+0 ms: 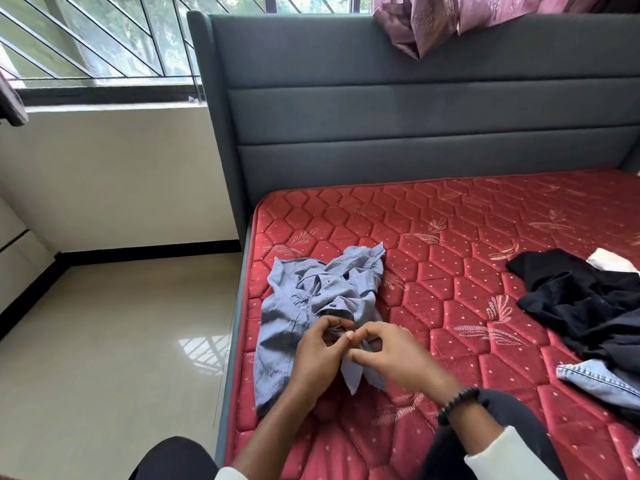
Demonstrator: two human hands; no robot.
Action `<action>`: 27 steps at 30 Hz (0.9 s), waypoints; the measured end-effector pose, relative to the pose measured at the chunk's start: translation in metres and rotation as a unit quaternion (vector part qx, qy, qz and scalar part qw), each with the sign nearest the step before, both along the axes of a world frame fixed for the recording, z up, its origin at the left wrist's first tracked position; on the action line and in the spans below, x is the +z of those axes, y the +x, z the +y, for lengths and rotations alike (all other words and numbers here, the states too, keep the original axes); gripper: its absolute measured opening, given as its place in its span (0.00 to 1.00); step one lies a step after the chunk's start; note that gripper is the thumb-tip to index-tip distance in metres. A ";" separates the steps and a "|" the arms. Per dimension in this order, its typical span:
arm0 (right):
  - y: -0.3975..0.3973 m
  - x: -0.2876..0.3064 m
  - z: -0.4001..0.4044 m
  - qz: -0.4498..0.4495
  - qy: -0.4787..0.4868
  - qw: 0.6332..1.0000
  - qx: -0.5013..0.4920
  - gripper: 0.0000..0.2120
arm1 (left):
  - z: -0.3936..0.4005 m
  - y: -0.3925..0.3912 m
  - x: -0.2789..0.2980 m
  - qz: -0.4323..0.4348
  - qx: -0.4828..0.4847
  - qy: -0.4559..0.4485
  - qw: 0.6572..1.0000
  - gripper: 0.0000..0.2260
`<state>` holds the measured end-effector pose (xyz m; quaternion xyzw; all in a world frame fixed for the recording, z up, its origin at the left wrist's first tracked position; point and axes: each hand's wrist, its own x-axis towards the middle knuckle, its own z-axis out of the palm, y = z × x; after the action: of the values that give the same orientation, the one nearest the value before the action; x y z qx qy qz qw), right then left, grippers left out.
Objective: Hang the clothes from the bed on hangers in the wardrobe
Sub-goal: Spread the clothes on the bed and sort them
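Observation:
A crumpled blue-grey button shirt (304, 296) lies near the left edge of the red quilted mattress (433, 265). My left hand (320, 351) and my right hand (391, 351) meet over its lower part, and the fingertips of both pinch a fold of the fabric between them. A black bead bracelet sits on my right wrist. No hanger or wardrobe shows in this view.
A black garment (581, 299) is heaped at the mattress's right, with a white piece (609, 259) behind it and blue jeans (595, 379) in front. The grey padded headboard (398, 109) stands behind. Tiled floor (114, 334) and a barred window (97, 39) lie to the left.

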<state>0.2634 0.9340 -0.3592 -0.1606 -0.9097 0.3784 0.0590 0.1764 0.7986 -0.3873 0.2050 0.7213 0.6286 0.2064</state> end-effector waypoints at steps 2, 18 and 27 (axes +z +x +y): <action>-0.001 -0.002 0.006 0.017 -0.083 0.996 -0.011 0.05 | -0.003 -0.001 -0.004 -0.012 0.000 0.035 0.999 0.07; 0.017 -0.006 0.021 -0.294 0.120 0.943 0.103 0.11 | -0.032 -0.043 -0.034 0.146 0.034 -0.172 0.974 0.16; -0.055 0.006 0.019 0.026 -0.025 0.995 -0.094 0.24 | -0.034 -0.034 -0.034 0.162 -0.211 -0.323 0.908 0.09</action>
<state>0.2085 0.9533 -0.3533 -0.2371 -0.8788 0.3983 0.1136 0.1428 0.7642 -0.4217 0.3742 0.8480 0.2614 0.2693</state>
